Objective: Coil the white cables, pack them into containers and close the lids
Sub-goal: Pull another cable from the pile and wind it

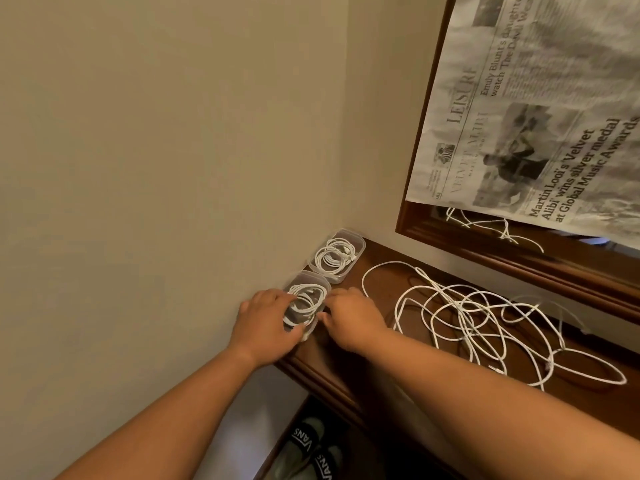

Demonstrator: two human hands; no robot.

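Two small clear plastic containers stand by the wall on a dark wooden shelf (349, 368). The far container (356, 245) holds a coiled white cable (335, 255). The near container (313, 279) holds another coiled cable (306, 301). My left hand (265, 318) grips its left side, fingers over the rim. My right hand (353, 317) touches its right side with the fingertips. Whether a lid is on either container I cannot tell. A tangle of loose white cables (485, 320) lies on the shelf to the right.
A beige wall runs along the left. A wood-framed mirror (519, 251) covered by a newspaper (540, 116) hangs behind the shelf and reflects some cable. Slippers (311, 452) lie on the floor below the shelf edge.
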